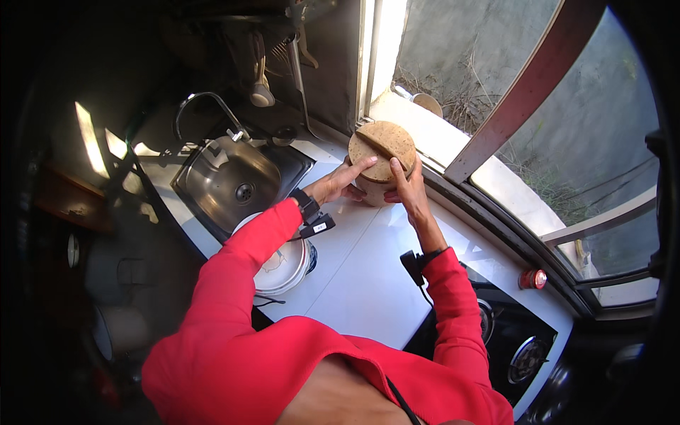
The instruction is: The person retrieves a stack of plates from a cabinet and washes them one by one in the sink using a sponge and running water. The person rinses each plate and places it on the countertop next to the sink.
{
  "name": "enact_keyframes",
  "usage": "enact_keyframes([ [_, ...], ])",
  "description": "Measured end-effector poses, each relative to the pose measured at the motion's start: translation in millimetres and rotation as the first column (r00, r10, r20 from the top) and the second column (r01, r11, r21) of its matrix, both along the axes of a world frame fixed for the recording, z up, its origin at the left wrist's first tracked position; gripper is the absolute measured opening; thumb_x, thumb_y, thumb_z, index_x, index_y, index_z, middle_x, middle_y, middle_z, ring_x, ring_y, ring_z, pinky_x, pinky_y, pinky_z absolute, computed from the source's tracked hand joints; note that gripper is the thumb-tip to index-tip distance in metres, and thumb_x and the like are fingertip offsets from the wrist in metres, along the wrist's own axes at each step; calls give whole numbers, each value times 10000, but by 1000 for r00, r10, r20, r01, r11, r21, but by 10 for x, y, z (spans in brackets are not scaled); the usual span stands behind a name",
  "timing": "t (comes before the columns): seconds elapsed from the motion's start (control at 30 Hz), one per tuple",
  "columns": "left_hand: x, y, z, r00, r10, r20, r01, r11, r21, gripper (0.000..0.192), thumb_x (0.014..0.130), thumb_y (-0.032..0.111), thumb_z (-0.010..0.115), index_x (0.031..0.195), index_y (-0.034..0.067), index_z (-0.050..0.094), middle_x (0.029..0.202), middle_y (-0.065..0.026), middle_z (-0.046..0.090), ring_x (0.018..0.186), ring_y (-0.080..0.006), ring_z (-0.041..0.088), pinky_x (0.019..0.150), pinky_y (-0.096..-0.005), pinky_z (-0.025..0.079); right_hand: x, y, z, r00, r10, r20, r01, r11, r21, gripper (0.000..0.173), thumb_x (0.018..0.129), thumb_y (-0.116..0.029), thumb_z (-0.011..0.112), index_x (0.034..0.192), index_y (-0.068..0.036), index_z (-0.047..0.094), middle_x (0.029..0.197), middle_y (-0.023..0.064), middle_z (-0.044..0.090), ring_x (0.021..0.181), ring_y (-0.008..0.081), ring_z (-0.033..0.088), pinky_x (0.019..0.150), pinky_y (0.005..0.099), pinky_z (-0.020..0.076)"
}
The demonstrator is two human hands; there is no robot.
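Note:
Both hands hold a round speckled tan canister (374, 192) near the window side of the white countertop (345, 265). Its lid (385, 143) is on top, with a raised bar-shaped handle across it. My left hand (336, 183) grips the near left side, the thumb resting on the lid. My right hand (411, 188) wraps the right side, with a finger or thumb up at the lid's edge. Whether the canister's base touches the counter is hard to tell, since the hands and lid cover much of it.
Left of the canister is a stainless steel sink (234, 178) with a curved faucet (204, 95). Stacked plates (279, 273) sit under my left forearm. A black gas stove (510, 340) lies to the right, a small red jar (532, 279) near the windowsill. Utensils (260, 79) hang above; the window frame (520, 90) borders the counter.

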State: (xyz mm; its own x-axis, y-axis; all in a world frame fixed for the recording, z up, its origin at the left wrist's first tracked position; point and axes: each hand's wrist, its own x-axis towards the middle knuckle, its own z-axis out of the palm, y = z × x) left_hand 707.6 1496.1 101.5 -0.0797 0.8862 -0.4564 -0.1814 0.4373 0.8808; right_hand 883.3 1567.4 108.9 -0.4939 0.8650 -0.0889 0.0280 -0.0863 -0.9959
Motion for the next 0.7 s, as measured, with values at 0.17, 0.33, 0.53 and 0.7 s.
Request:
enact_keyframes([
  [0.17, -54, 182, 538, 990, 3, -141, 61, 894, 443, 872, 870, 609, 616, 1496, 85, 310, 1354, -186, 501, 1182, -283, 570, 738, -368, 602, 70, 71, 500, 991, -6, -131, 16, 997, 70, 696, 947, -372, 624, 1469, -84, 266, 1179, 211, 574, 814, 252, 687, 512, 280, 584],
  [0.33, -168, 895, 870, 959, 59, -279, 53, 924, 380, 885, 838, 586, 674, 1458, 51, 338, 1169, -165, 615, 893, -232, 668, 589, -290, 574, -97, 513, 749, 980, -153, -129, 176, 966, 188, 660, 933, -417, 602, 1430, -100, 303, 1126, 181, 588, 661, 234, 679, 555, 312, 602],
  [0.53, -246, 1981, 757, 934, 59, -352, 91, 914, 395, 794, 860, 553, 674, 1464, 118, 398, 1233, -175, 613, 1050, -315, 648, 612, -410, 609, -204, 1384, 501, 964, -177, -199, 203, 972, 121, 739, 931, -417, 632, 1464, -95, 235, 1168, 195, 568, 666, 235, 685, 549, 317, 608],
  [0.7, -387, 2521, 535, 934, -84, -349, 168, 961, 219, 837, 857, 554, 675, 1455, 39, 394, 1310, -223, 568, 1154, -340, 601, 622, -427, 616, -288, 1852, 84, 956, -178, -235, 211, 970, 124, 685, 948, -470, 598, 1437, -109, 284, 1170, 201, 575, 692, 245, 694, 592, 325, 610],
])
